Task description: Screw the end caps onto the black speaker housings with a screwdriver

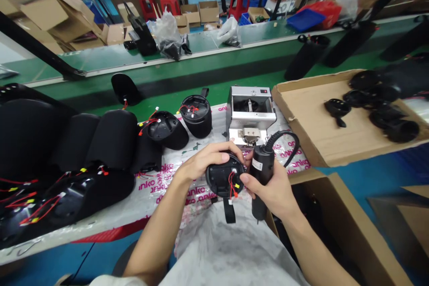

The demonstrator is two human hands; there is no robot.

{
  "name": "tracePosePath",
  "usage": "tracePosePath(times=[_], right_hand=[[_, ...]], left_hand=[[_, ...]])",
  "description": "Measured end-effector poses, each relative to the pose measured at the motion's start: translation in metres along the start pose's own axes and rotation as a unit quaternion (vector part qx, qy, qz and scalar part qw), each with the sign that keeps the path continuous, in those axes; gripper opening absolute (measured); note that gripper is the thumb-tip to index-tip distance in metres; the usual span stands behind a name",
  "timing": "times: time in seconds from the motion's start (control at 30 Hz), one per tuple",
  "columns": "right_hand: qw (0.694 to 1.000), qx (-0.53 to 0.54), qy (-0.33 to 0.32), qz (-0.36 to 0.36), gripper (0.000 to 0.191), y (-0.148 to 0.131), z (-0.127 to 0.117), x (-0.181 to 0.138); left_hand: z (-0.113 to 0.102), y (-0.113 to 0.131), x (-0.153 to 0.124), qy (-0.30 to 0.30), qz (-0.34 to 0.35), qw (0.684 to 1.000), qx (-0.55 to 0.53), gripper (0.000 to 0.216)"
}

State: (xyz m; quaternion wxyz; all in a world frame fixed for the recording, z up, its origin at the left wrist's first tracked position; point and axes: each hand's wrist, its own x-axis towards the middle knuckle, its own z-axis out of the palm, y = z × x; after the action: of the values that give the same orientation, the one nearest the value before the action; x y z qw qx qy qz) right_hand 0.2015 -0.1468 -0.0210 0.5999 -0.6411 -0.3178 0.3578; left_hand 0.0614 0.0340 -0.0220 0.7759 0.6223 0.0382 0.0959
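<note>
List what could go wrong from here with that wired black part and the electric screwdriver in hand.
1. The red wires sprout from the face of the round black part, close to the right hand; they could get pinched or snagged.
2. The electric screwdriver is held together with the part, so the right hand's grip is split and the tool might slip.
3. The left hand holds the part above the lap, unsupported; it could drop.

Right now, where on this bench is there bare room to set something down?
Freest is the bare floor of the cardboard tray, between its left wall and the black caps. A small patch of printed plastic sheet lies between the open speaker shells and the left hand. The bench's left end is crowded with wired black housings.
</note>
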Motion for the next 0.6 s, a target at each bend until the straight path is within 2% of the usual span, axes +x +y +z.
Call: tracePosePath(times=[0.17, 0.3, 0.43, 0.6], right_hand=[[0.999, 0.004, 0.014, -0.046, 0.039, -0.002, 0.005, -0.003], [0.996, 0.017, 0.029, -0.083, 0.035, 0.0, 0.007, -0.007], [0.996, 0.038, 0.024, -0.074, 0.038, 0.006, 0.008, -0.01], [0.998, 0.049, 0.006, -0.04, 0.042, 0.012, 0.009, -0.011]], left_hand=[[0.002, -0.007, 0.001, 0.033, 0.003, 0.999, -0.012, 0.043], [-0.002, -0.009, 0.0, 0.01, 0.003, 1.0, -0.012, 0.044], [-0.002, -0.009, -0.003, 0.007, 0.016, 1.0, -0.018, 0.044], [0.002, -0.01, -0.007, 0.03, 0.025, 0.999, -0.013, 0.044]])
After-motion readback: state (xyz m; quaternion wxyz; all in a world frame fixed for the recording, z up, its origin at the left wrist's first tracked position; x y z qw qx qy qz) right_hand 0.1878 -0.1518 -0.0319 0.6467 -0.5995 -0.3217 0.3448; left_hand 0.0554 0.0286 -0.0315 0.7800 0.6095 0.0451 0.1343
